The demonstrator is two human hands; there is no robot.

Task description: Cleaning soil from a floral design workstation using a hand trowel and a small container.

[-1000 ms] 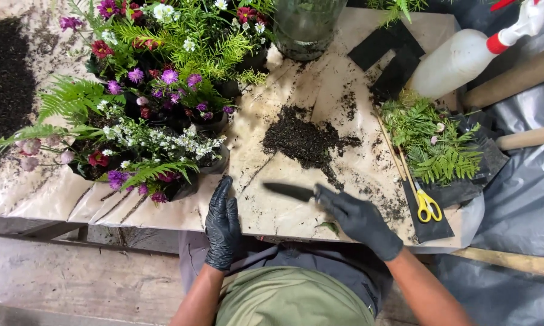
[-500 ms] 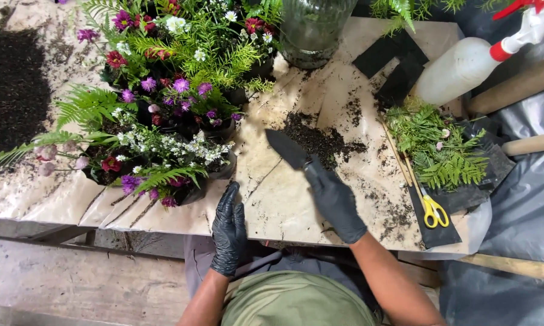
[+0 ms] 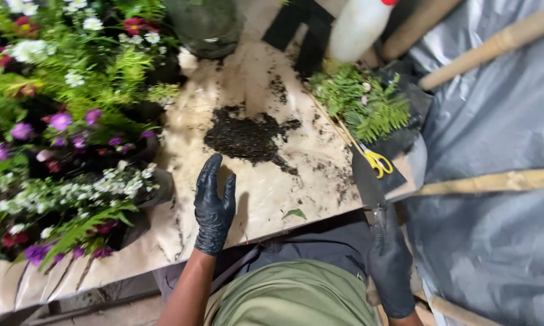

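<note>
Two hands: both in black gloves.
Left hand (image 3: 214,205): flat on the bench (image 3: 266,199), fingers spread, just below the dirt pile (image 3: 247,136).
Right hand (image 3: 390,261): off the bench edge, right of the dirt pile, holding a dark tool (image 3: 366,181); finger state hard to tell.
Scissors (image 3: 377,162): right of the dirt pile.

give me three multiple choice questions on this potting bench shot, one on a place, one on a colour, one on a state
1. Where does the soil pile lie?
A. on the tabletop ahead of the left hand
B. inside the glass jar
C. on the grey sheet

2. What colour are the scissors' handles?
A. red
B. yellow
C. blue

3. How is the left hand?
A. closed around a trowel
B. flat and open on the table
C. gripping a flower stem

Answers:
1 A, the dark heap sits on the pale table beyond the gloved fingers.
2 B, the loops are bright yellow.
3 B, the fingers lie spread with nothing held.
</note>
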